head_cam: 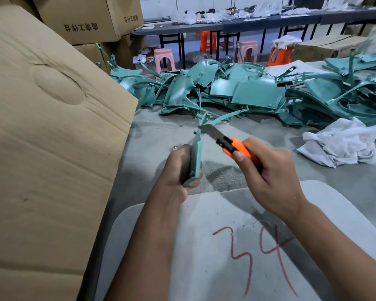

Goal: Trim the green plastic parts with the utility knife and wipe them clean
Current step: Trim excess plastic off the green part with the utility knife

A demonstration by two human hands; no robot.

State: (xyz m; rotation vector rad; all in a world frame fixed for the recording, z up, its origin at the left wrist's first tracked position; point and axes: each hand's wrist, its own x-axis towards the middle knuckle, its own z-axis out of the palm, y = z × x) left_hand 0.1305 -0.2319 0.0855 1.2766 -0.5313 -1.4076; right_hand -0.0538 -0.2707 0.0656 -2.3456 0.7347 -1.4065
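Note:
My left hand [178,170] grips a narrow green plastic part [196,156] edge-on, its thin upper end pointing away from me. In my right hand [267,177] is an orange and black utility knife [232,146] with the blade extended. The blade tip [206,128] touches the part's upper end. A large pile of green plastic parts [248,92] lies on the floor beyond both hands. A crumpled white cloth [341,146] rests on the floor to the right.
A big cardboard flap [48,137] rises on the left, with stacked boxes [85,18] behind it. A white board marked "34" in red [248,246] lies under my forearms. Plastic stools [164,59] and long dark tables [258,22] stand at the back.

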